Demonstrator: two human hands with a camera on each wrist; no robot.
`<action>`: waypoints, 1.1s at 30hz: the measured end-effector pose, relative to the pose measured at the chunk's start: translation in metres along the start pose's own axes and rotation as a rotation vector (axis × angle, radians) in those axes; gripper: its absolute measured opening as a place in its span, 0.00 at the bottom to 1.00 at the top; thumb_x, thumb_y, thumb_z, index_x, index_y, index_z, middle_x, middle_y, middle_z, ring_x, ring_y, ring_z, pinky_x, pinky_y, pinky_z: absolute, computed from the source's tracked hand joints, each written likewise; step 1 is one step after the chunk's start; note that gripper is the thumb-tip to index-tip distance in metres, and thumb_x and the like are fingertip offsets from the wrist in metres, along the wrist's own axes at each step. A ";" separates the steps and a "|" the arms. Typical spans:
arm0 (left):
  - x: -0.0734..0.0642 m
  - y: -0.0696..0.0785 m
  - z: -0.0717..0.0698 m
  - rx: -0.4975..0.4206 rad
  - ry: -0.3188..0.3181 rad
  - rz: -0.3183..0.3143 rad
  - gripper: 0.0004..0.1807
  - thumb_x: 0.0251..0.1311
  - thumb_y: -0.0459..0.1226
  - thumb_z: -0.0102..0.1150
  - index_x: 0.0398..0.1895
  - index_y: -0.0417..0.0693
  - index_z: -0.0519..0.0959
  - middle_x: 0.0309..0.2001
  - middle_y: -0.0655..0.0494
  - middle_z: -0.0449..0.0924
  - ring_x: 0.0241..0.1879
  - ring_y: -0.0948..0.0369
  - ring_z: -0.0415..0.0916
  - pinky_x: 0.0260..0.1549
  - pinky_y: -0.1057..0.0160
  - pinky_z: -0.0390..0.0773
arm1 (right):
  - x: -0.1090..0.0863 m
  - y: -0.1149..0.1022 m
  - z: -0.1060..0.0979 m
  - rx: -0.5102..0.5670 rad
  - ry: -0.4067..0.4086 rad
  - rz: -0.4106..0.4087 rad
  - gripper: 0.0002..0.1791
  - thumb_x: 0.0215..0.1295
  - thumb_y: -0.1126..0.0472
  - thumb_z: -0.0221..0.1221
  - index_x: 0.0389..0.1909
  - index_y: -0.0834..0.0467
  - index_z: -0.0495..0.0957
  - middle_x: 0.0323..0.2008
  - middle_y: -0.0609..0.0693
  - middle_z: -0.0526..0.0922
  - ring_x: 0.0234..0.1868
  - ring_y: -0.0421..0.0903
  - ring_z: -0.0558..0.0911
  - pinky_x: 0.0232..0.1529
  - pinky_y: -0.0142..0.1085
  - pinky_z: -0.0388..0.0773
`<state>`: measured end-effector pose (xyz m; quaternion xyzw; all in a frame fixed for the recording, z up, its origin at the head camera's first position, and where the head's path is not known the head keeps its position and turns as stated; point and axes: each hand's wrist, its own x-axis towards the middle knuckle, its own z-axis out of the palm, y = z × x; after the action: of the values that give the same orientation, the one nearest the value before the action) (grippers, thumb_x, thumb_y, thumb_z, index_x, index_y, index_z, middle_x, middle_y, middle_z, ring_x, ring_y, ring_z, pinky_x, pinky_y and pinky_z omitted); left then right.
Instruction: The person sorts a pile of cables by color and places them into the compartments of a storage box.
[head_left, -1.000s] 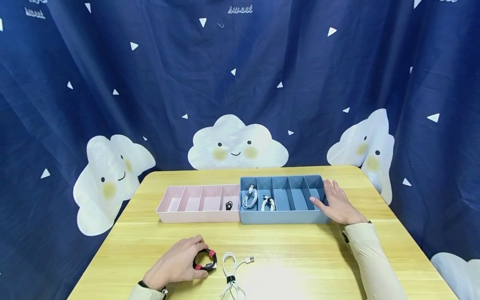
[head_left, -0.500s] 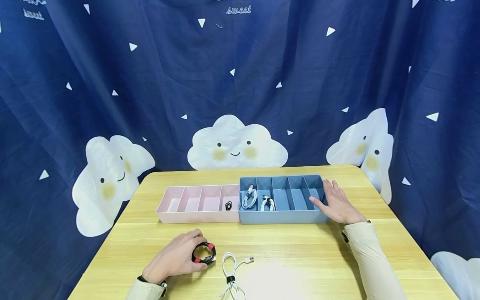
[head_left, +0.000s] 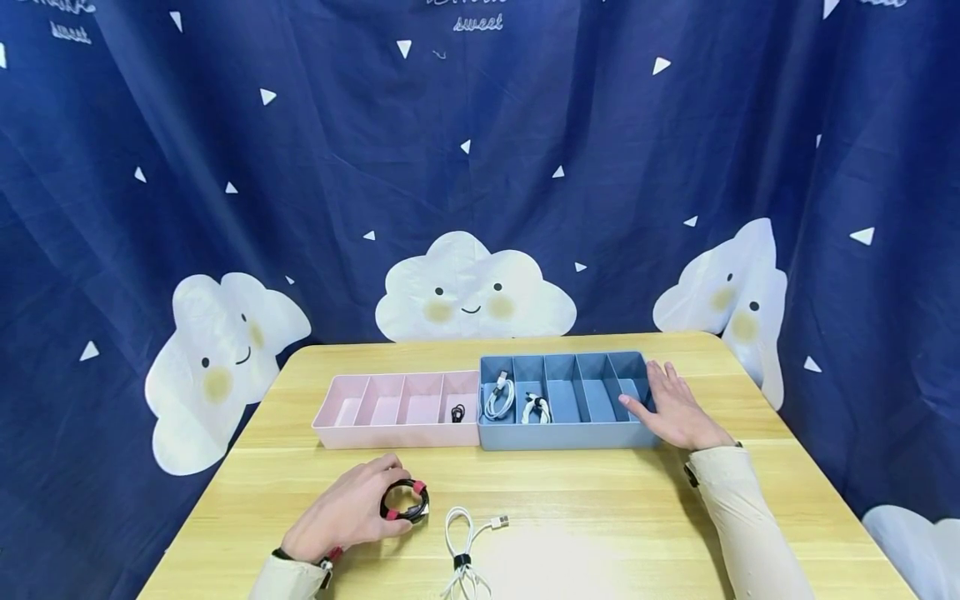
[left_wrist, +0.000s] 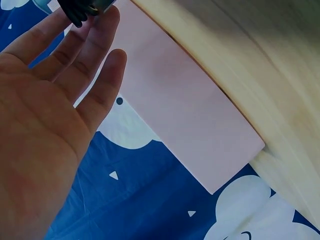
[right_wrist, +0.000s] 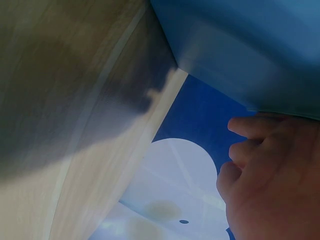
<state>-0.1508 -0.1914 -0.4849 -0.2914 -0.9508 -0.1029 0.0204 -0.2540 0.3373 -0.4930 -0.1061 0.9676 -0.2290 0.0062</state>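
Observation:
My left hand [head_left: 347, 510] pinches a coiled black cable [head_left: 384, 502] with red ties between fingertips and thumb, in front of the pink organizer box [head_left: 397, 436]. In the left wrist view a dark part of that cable [left_wrist: 79, 14] shows at the fingertips, at the top edge. With fingers extended, my right hand [head_left: 681, 410] rests against the right end of the blue organizer box [head_left: 562, 436]. A white USB cable [head_left: 459, 533], bundled with a black tie, lies on the table right of my left hand; its near end is cut off by the frame.
A small black cable [head_left: 457, 412] lies in the pink box's rightmost compartment. In the blue box's two leftmost compartments are a white cable [head_left: 495, 402] and another white cable [head_left: 529, 409] with a black tie. A dark blue curtain [head_left: 480, 167] hangs behind the wooden table [head_left: 600, 517].
My left hand has moved slightly away from me, toward the pink box, carrying the black cable. My right hand stays where it was on the blue box.

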 end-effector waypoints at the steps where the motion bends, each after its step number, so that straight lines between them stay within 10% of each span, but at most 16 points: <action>1: 0.000 0.000 0.000 -0.002 0.002 -0.003 0.27 0.45 0.55 0.77 0.47 0.53 0.86 0.39 0.64 0.75 0.33 0.71 0.66 0.34 0.68 0.71 | 0.000 0.000 0.000 0.002 -0.001 0.000 0.57 0.76 0.31 0.46 0.80 0.74 0.39 0.80 0.75 0.42 0.81 0.74 0.36 0.78 0.68 0.38; 33: 0.004 -0.003 -0.004 0.023 0.060 0.023 0.27 0.46 0.56 0.76 0.46 0.52 0.85 0.40 0.65 0.72 0.34 0.70 0.66 0.38 0.64 0.76 | 0.000 0.000 0.000 0.017 0.004 0.007 0.57 0.75 0.31 0.46 0.80 0.73 0.39 0.80 0.74 0.43 0.82 0.74 0.36 0.79 0.67 0.37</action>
<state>-0.1560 -0.1923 -0.4809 -0.2988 -0.9475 -0.1003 0.0536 -0.2537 0.3376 -0.4930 -0.1021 0.9661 -0.2372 0.0058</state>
